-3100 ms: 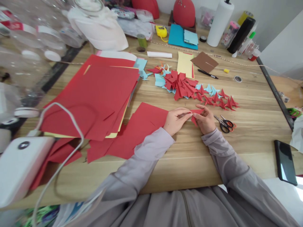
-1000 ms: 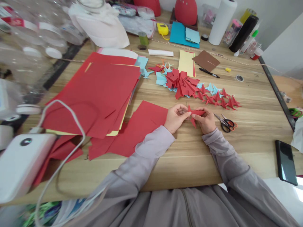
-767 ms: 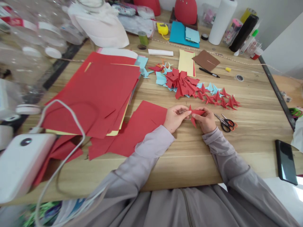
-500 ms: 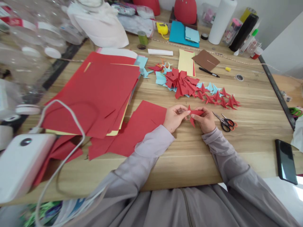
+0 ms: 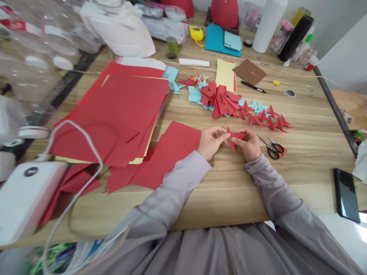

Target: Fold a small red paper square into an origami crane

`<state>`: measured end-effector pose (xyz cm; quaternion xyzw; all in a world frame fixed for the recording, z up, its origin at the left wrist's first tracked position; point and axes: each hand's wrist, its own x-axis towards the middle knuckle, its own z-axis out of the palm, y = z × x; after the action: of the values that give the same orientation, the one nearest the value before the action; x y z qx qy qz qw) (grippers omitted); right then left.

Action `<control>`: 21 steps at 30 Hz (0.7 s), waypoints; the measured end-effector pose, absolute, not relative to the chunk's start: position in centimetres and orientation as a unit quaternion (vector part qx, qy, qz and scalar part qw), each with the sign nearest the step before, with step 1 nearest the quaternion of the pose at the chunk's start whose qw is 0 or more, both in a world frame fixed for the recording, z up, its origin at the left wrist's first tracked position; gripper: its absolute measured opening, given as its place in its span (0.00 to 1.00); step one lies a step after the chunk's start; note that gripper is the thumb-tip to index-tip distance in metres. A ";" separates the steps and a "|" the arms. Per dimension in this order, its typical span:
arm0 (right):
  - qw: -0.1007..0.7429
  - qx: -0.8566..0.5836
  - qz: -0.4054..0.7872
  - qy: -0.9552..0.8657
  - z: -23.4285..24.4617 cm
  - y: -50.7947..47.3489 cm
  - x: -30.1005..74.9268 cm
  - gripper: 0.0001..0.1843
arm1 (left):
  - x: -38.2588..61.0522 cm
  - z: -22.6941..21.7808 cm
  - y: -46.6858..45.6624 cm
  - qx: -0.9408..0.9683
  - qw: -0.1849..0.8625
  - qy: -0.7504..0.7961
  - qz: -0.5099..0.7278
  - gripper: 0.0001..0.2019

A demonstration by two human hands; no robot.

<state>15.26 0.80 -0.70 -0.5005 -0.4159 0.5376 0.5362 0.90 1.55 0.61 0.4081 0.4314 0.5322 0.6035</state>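
Note:
A small folded red paper piece (image 5: pixel 235 136) with pointed tips is held between both hands just above the wooden table (image 5: pixel 301 114). My left hand (image 5: pixel 210 142) pinches its left side and my right hand (image 5: pixel 249 144) pinches its right side. Beyond the hands lies a heap of folded red and light-blue paper shapes (image 5: pixel 220 100), trailing into a row of small red and blue folded figures (image 5: pixel 265 119). Flat red sheets (image 5: pixel 172 152) lie just left of my left hand.
Scissors (image 5: pixel 272 147) lie right of my right hand. A large stack of red paper (image 5: pixel 114 114) fills the left. A black phone (image 5: pixel 346 194) sits at the right edge, a white device with a cable (image 5: pixel 25 198) at the near left. Pen, brown card, bottles and paper roll stand at the back.
The folded piece has been opened slightly, so a point now sticks up between the hands. Both hands stay in nearly the same spot, with only small finger movements.

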 end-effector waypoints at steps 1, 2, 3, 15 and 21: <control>0.535 -0.502 0.537 -0.416 -0.7 0.8 15.3 0.23 | 0.9 0.6 1.6 0.409 0.604 0.431 0.532 0.13; 0.535 -0.502 0.536 -0.417 -0.7 0.8 15.3 0.23 | 0.9 0.5 1.6 0.410 0.604 0.430 0.532 0.14; 0.536 -0.503 0.534 -0.418 -0.7 0.8 15.3 0.23 | 0.9 0.5 1.6 0.410 0.605 0.429 0.531 0.14; 0.533 -0.507 0.517 -0.437 -0.4 0.8 15.1 0.21 | 0.9 0.4 1.7 0.437 0.576 0.437 0.535 0.11; 0.534 -0.508 0.521 -0.431 -0.3 0.7 15.2 0.21 | 1.2 0.0 1.7 0.421 0.594 0.429 0.534 0.15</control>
<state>15.18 0.74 -0.35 -0.5081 -0.4308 0.5210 0.5337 1.17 1.71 0.04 0.4209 0.4294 0.5342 0.5942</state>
